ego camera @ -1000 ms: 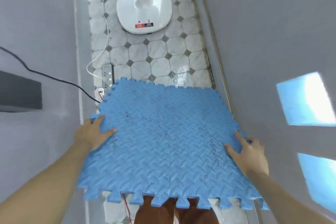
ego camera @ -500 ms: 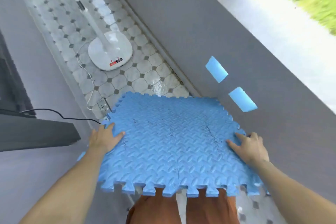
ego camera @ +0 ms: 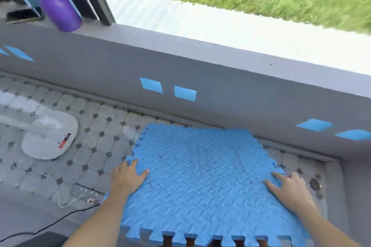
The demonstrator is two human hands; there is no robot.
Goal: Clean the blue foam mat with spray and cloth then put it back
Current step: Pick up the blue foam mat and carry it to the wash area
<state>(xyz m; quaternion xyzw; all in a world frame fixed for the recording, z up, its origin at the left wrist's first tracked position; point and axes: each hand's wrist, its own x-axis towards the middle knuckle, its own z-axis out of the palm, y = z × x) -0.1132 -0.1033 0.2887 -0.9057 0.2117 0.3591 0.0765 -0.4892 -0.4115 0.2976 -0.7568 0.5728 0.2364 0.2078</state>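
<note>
Two hands clamp the blue foam mat (ego camera: 202, 176): left hand (ego camera: 126, 178) at 9 o'clock, right hand (ego camera: 289, 190) at 3. I judge it light and floppy; I grip opposite edges.

The mat (ego camera: 202, 178) lies before the wall (ego camera: 200, 78) (fan base (ego camera: 50, 136) to its left).

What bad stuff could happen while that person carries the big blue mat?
The blue foam mat is wide and held only at its side edges by the left hand and right hand, so it might flop or slip. It also hides the person's feet, and a power strip with a black cable lies on the floor nearby, which could trip them. The mat's edge might also bump the white fan base.
</note>
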